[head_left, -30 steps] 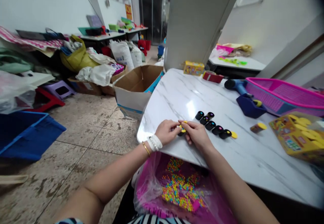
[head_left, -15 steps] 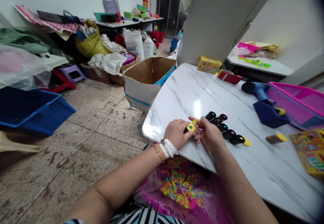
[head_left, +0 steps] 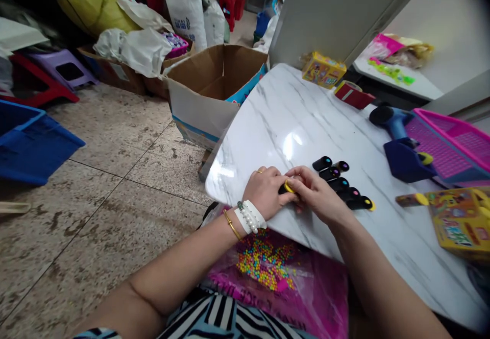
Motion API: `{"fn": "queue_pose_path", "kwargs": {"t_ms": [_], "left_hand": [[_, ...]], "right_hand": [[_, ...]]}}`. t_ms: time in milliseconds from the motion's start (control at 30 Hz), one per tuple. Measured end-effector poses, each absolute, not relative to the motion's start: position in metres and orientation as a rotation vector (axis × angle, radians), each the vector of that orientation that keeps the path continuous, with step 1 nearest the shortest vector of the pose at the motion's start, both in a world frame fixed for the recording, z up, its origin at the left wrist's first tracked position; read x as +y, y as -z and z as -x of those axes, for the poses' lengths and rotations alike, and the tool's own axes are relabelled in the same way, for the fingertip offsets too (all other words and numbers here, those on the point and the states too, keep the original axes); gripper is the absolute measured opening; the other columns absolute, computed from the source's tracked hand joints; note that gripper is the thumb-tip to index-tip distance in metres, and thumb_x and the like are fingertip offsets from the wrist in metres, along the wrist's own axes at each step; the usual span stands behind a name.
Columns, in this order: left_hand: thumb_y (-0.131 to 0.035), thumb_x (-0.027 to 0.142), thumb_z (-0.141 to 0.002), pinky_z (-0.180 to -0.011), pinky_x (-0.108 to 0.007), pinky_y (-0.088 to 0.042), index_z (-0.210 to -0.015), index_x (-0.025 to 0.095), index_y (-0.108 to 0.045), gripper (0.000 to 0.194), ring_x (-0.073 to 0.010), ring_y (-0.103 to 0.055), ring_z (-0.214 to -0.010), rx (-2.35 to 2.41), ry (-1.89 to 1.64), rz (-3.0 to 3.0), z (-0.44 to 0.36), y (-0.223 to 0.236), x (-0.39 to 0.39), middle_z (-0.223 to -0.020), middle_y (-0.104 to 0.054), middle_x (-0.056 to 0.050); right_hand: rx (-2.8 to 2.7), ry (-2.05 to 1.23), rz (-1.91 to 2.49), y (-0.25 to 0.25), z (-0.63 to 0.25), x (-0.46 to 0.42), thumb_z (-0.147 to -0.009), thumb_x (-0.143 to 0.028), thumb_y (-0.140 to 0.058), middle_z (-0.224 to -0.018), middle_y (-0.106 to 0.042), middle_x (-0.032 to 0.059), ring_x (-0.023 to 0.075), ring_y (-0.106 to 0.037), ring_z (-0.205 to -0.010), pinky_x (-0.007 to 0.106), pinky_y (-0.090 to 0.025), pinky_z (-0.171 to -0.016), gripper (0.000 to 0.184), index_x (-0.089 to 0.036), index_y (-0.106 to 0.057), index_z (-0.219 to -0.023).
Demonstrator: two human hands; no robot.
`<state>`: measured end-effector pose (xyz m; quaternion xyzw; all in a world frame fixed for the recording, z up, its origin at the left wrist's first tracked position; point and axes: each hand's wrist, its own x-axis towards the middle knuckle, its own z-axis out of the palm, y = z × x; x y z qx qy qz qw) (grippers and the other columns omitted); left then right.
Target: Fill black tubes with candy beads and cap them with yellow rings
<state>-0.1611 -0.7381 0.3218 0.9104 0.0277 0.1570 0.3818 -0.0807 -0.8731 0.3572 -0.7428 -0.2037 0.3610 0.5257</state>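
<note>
My left hand (head_left: pixel 265 191) is closed round a small black tube (head_left: pixel 284 189) near the front edge of the white marble table (head_left: pixel 291 119). My right hand (head_left: pixel 317 195) pinches the tube's yellow cap (head_left: pixel 289 186) against its end. Both hands meet over the tube. Just right of my hands lies a row of several black tubes (head_left: pixel 340 180) with coloured ends. A brown tube with a yellow cap (head_left: pixel 412 199) lies apart, farther right.
A pink bag of small coloured beads (head_left: pixel 264 257) rests on my lap. A blue tool (head_left: pixel 398 140) and a pink basket (head_left: pixel 451 142) sit at the right, a yellow box (head_left: pixel 457 221) nearer. An open cardboard box (head_left: pixel 209 91) stands on the floor beside the table.
The yellow cap, held up open half a second ago, is now pressed down on the tube between my hands. The view has tilted downward.
</note>
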Motion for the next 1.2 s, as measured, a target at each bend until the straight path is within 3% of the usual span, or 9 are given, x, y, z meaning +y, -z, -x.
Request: {"fn": "queue_pose_path", "kwargs": {"t_ms": [133,233,367,533,733,867,1000,1133,1200], "left_hand": [[-0.06,0.057,-0.083,-0.079,-0.037,-0.043,-0.095,0.022,-0.073,0.039,-0.0232,-0.054,-0.087,0.084,-0.381,-2.41,0.164,-0.323,-0.736,-0.089,-0.062,-0.006],[-0.056,0.059,-0.085,-0.081,-0.038,-0.043,-0.096,0.022,-0.073,0.043,-0.0234,-0.054,-0.088,0.081,-0.361,-2.433,0.165,-0.323,-0.735,-0.091,-0.062,-0.007],[-0.062,0.054,-0.083,-0.082,-0.038,-0.043,-0.096,0.024,-0.074,0.035,-0.0243,-0.054,-0.09,0.093,-0.342,-2.451,0.166,-0.323,-0.737,-0.092,-0.063,-0.007],[-0.063,0.051,-0.083,-0.083,-0.038,-0.044,-0.099,0.02,-0.072,0.036,-0.0254,-0.055,-0.093,0.121,-0.357,-2.507,0.168,-0.325,-0.739,-0.093,-0.063,-0.008],[-0.07,0.036,-0.079,-0.083,-0.038,-0.047,-0.096,0.017,-0.07,0.025,-0.0256,-0.055,-0.094,0.192,-0.409,-2.528,0.177,-0.326,-0.741,-0.098,-0.059,-0.009],[-0.073,0.03,-0.076,-0.087,-0.037,-0.047,-0.097,0.013,-0.066,0.028,-0.0251,-0.055,-0.095,0.286,-0.422,-2.505,0.178,-0.325,-0.742,-0.102,-0.056,-0.01],[-0.079,0.036,-0.071,-0.093,-0.039,-0.047,-0.111,0.009,-0.058,0.053,-0.0262,-0.055,-0.098,0.317,-0.408,-2.483,0.174,-0.325,-0.741,-0.107,-0.054,-0.011],[-0.079,0.036,-0.072,-0.095,-0.039,-0.047,-0.108,0.011,-0.058,0.048,-0.0249,-0.055,-0.1,0.277,-0.393,-2.511,0.171,-0.324,-0.74,-0.106,-0.053,-0.01],[-0.077,0.036,-0.074,-0.095,-0.038,-0.047,-0.106,0.012,-0.058,0.045,-0.0244,-0.055,-0.099,0.255,-0.412,-2.521,0.17,-0.322,-0.74,-0.105,-0.053,-0.009]], "right_hand": [[-0.415,-0.964,1.684,-0.353,0.077,-0.878,-0.081,-0.05,-0.068,-0.075,-0.056,-0.0038,0.0081,-0.052,-0.048,0.029,-0.056,-0.051,0.038,-0.021,-0.052,-0.1],[-0.423,-1.141,1.612,-0.358,0.067,-0.879,-0.078,-0.045,-0.073,-0.076,-0.056,-0.0042,0.0081,-0.053,-0.05,0.032,-0.057,-0.055,0.038,-0.022,-0.052,-0.101],[-0.463,-1.223,1.652,-0.368,0.063,-0.875,-0.076,-0.041,-0.074,-0.069,-0.053,-0.0061,0.0088,-0.05,-0.051,0.032,-0.056,-0.058,0.037,-0.023,-0.053,-0.101],[-0.535,-0.953,1.862,-0.367,0.079,-0.874,-0.079,-0.049,-0.069,-0.067,-0.049,-0.006,0.009,-0.046,-0.053,0.025,-0.049,-0.05,0.041,-0.022,-0.056,-0.107],[-0.782,-0.845,1.959,-0.366,0.097,-0.886,-0.083,-0.048,-0.063,-0.084,-0.057,-0.0007,0.0116,-0.055,-0.062,0.029,-0.051,-0.063,0.05,-0.022,-0.051,-0.125],[-1.052,-0.322,2.386,-0.377,0.089,-0.873,-0.082,-0.037,-0.061,-0.073,-0.061,-0.0008,0.0144,-0.057,-0.06,0.028,-0.044,-0.061,0.031,-0.022,-0.059,-0.109],[-0.971,0.158,2.669,-0.384,0.039,-0.835,-0.082,-0.041,-0.06,-0.076,-0.067,0.0013,0.019,-0.061,-0.071,0.028,-0.041,-0.065,0.029,-0.023,-0.062,-0.105],[-0.873,0.113,2.82,-0.383,-0.008,-0.81,-0.081,-0.04,-0.064,-0.088,-0.07,0.0072,0.0233,-0.063,-0.081,0.031,-0.043,-0.069,0.031,-0.021,-0.066,-0.105],[-0.877,0.12,2.784,-0.384,-0.008,-0.818,-0.078,-0.044,-0.068,-0.092,-0.07,0.008,0.0242,-0.062,-0.086,0.032,-0.045,-0.073,0.043,-0.02,-0.065,-0.114]]}}
